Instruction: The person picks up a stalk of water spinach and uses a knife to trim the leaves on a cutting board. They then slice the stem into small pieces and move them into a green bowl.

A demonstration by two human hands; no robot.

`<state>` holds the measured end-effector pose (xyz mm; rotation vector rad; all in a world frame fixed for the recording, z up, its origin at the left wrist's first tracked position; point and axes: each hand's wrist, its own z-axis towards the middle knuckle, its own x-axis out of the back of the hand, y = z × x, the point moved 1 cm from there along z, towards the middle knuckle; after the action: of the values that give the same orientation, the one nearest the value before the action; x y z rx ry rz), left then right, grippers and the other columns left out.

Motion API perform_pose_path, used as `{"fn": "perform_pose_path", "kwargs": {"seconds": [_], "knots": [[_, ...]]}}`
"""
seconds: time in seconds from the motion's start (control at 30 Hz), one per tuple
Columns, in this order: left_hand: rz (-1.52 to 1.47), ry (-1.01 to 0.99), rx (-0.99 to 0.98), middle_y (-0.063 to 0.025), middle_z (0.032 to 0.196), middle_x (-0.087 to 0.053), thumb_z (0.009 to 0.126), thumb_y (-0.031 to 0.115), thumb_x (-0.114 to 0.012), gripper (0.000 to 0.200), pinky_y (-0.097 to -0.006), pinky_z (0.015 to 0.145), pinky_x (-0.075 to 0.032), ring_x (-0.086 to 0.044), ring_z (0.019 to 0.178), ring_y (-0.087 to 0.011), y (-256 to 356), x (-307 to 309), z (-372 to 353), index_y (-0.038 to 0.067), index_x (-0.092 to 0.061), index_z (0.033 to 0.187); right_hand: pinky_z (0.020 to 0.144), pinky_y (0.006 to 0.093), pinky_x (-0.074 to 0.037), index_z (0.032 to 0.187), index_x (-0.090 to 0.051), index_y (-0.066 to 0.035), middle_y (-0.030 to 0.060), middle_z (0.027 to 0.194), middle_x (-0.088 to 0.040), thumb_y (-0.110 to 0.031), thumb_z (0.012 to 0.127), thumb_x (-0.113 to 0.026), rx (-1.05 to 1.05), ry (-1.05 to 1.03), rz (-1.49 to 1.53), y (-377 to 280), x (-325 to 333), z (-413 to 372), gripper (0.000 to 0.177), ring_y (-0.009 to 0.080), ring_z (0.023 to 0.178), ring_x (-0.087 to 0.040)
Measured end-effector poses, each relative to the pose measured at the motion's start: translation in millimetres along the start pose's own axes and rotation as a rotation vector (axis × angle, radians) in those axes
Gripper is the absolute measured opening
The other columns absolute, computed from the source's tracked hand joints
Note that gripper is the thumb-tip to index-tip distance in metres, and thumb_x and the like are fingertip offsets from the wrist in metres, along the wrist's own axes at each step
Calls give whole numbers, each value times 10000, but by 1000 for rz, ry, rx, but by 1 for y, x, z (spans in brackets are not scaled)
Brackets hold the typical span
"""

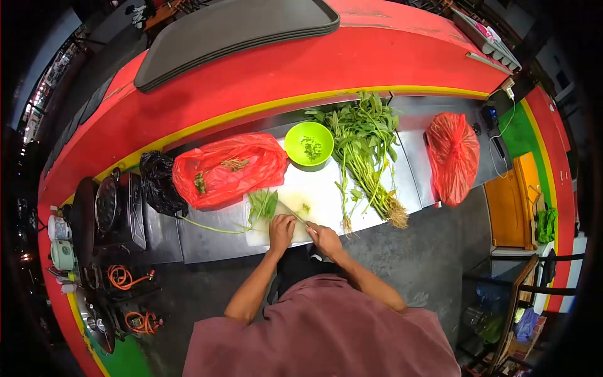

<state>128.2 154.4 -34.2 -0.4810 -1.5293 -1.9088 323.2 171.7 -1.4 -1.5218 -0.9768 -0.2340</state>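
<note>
On a white cutting board (257, 239) at the front of the steel counter, my left hand (282, 231) is closed on a bunch of green leafy stems (262, 205). The leaves stick out beyond my fingers toward the back left. My right hand (325, 239) grips a knife (291, 212), its blade slanting up and left beside the bunch. A small heap of chopped greens (306, 208) lies on the board right of the blade. Behind the board stands a lime-green bowl (293, 151) with chopped bits in it.
Leafy stalks with roots (367, 163) lie right of the bowl. An open red plastic bag (251, 179) with plant scraps sits left, beside a black bag (160, 179). A tied red bag (453, 157) stands far right. Dark trays (239, 31) rest on the red ledge.
</note>
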Motion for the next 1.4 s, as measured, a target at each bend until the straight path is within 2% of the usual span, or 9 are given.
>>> {"fn": "perform_pose_path", "kwargs": {"seconds": [0.23,0.4,0.67,0.8,0.87,1.07,1.13,1.27,1.4], "knots": [[54,23,-26,-101,955,-670,908,123,-695,107,-442,828,-453,-619,933,-324,5,3,0,44,-718,976,763,515,-568,1388,-607,-243,176,1014,-722,-444,1043,-509,16,-62,-264,3,-2,8,411,414,877,-707],[33,4,-18,-89,952,-670,906,117,-694,105,-439,812,-447,-622,936,-313,4,5,0,62,-724,990,768,506,-566,1355,-642,-189,194,992,-731,-431,1039,-533,65,-4,-174,11,-9,10,413,419,898,-702],[47,72,-28,-88,959,-675,893,101,-703,113,-437,814,-454,-633,947,-308,2,-3,0,74,-720,1002,675,350,-520,1320,-654,-73,114,707,-639,-357,1060,-535,-72,-54,293,6,8,-4,403,170,683,-642],[49,70,-41,-98,961,-677,889,92,-703,117,-441,821,-464,-637,937,-319,0,-4,1,70,-712,1004,673,351,-517,1314,-656,-68,96,707,-649,-370,1059,-532,-80,-37,351,20,1,-14,414,175,679,-646],[10,38,-33,-106,957,-675,887,84,-702,118,-448,825,-473,-637,925,-329,2,1,2,67,-707,1003,813,447,-532,1287,-654,-38,256,947,-714,-339,1046,-529,-169,-141,256,9,14,-19,406,393,881,-710],[-5,34,-105,-117,948,-669,882,81,-710,113,-450,815,-473,-629,902,-341,-1,7,-1,56,-711,992,847,449,-536,1285,-664,-49,266,991,-721,-394,1041,-521,-167,-124,274,30,7,-18,446,406,927,-714],[-12,4,-60,-114,943,-671,880,79,-710,109,-447,815,-472,-628,903,-338,-2,8,-1,59,-716,987,717,395,-533,1271,-674,-53,141,821,-717,-399,1056,-516,-43,-11,207,25,11,-18,437,268,734,-697],[1,9,-46,-113,940,-677,877,80,-713,113,-445,809,-475,-630,902,-336,-2,8,0,61,-718,988,763,405,-545,1266,-674,-56,186,887,-735,-403,1054,-507,-114,-20,210,29,15,-18,440,306,833,-731],[-16,10,-29,-111,935,-677,879,93,-712,119,-446,813,-476,-632,902,-333,1,7,1,68,-722,995,694,351,-520,1259,-668,-13,81,766,-670,-372,1066,-519,-104,1,335,33,18,-22,434,173,707,-639]]}}
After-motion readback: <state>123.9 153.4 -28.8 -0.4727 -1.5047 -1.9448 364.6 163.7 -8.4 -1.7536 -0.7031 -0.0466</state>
